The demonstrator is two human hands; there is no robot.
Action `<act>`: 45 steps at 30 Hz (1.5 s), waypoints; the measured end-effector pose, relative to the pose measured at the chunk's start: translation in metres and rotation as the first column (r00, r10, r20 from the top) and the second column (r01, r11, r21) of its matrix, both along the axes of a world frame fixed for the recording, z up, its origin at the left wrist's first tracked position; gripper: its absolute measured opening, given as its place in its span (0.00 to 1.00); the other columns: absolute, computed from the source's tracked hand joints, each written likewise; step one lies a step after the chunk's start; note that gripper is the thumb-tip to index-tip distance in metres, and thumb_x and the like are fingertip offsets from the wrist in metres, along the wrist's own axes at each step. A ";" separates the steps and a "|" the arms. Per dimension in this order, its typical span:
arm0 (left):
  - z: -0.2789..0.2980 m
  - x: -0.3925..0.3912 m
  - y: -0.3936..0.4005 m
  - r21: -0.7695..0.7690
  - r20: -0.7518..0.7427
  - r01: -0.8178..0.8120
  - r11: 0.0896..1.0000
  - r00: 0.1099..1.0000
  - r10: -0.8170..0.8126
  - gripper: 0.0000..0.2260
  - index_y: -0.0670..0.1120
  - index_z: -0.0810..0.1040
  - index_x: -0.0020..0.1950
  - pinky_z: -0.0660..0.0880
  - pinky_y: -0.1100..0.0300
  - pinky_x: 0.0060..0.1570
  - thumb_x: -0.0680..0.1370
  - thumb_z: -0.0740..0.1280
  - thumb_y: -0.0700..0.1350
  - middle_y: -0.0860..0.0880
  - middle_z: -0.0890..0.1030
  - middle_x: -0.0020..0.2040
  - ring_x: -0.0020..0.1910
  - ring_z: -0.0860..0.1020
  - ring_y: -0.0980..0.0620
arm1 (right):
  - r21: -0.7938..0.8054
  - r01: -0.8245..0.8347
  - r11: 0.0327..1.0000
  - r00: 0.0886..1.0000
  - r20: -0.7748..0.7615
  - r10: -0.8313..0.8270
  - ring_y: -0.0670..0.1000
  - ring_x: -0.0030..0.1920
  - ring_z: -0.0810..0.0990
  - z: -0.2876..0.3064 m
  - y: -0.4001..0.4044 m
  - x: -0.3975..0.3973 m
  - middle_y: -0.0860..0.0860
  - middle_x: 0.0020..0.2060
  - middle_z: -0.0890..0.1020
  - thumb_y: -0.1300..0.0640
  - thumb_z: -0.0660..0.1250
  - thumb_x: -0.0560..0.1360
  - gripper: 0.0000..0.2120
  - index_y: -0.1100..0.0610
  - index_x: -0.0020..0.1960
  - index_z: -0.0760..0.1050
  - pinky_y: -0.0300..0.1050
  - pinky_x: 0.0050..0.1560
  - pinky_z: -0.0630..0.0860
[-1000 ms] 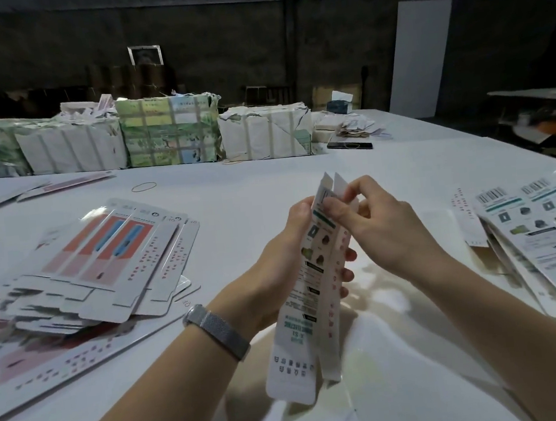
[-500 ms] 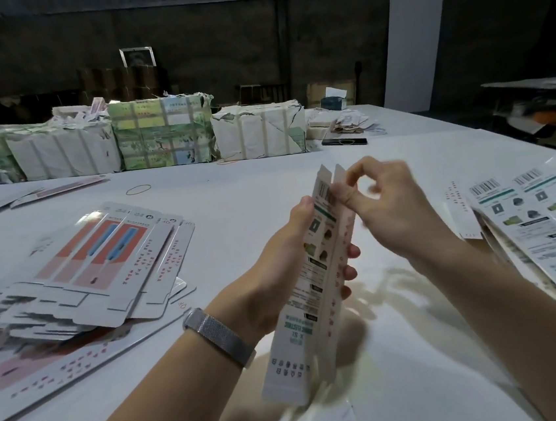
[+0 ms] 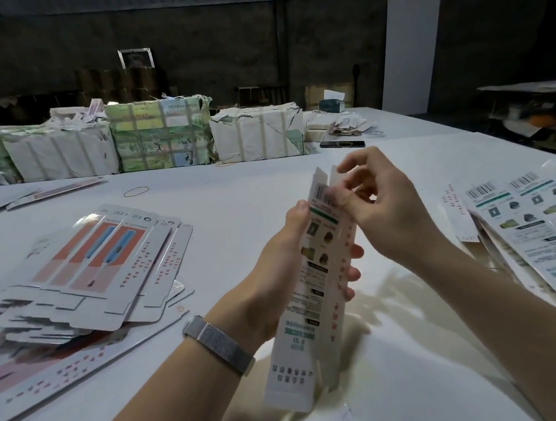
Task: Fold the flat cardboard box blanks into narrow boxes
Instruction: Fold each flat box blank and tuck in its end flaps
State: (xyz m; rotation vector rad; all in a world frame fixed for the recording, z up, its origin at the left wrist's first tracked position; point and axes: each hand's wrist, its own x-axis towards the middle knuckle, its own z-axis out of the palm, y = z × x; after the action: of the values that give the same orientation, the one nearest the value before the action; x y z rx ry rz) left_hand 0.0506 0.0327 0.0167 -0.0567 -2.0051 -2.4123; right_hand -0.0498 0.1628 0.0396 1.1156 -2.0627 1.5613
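L hand (image 3: 285, 264) grips the narrow box (image 3: 315, 285) mid-body, fingers wrapped round it, holding it upright over the white table (image 3: 240, 193). R hand (image 3: 383, 213) pinches the top flap (image 3: 334, 178) w/ curled fingers. Flat blanks: stack on the left (image 3: 98, 273), more on the right (image 3: 539, 231).

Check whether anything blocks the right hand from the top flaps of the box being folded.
Nothing visible does. The right hand is already at the top flaps of the narrow box, which the left hand grips around its middle.
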 end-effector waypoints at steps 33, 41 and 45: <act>-0.010 -0.007 0.006 0.145 -0.250 -0.233 0.961 0.932 0.264 0.10 0.56 0.69 0.62 0.82 0.47 0.35 0.86 0.50 0.49 0.43 0.84 0.41 0.35 0.82 0.43 | -0.288 -0.275 0.917 0.914 0.217 0.342 0.49 0.53 0.84 -0.016 -0.009 0.020 0.38 0.57 0.80 0.62 0.70 0.77 0.24 0.40 0.63 0.69 0.53 0.36 0.84; -0.012 -0.006 0.005 0.059 -0.277 -0.212 0.975 0.935 0.220 0.10 0.57 0.67 0.64 0.81 0.48 0.35 0.87 0.49 0.51 0.40 0.83 0.44 0.37 0.83 0.41 | -0.263 -0.316 0.912 0.894 0.240 0.379 0.54 0.47 0.84 -0.017 -0.004 0.011 0.54 0.48 0.82 0.60 0.71 0.73 0.13 0.50 0.51 0.68 0.41 0.37 0.79; -0.012 -0.006 0.006 0.055 -0.251 -0.184 0.981 0.949 0.192 0.10 0.57 0.67 0.64 0.81 0.49 0.35 0.87 0.49 0.52 0.43 0.84 0.43 0.37 0.83 0.41 | -0.266 -0.305 0.915 0.905 0.217 0.365 0.51 0.49 0.84 -0.013 -0.001 0.011 0.47 0.42 0.79 0.62 0.71 0.70 0.18 0.49 0.55 0.70 0.55 0.38 0.80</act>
State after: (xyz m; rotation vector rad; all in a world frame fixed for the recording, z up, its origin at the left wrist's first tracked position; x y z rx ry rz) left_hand 0.0442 0.0385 0.0046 -0.1592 -1.7745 -2.1918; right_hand -0.0387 0.1617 0.0265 1.2886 -1.8479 2.1588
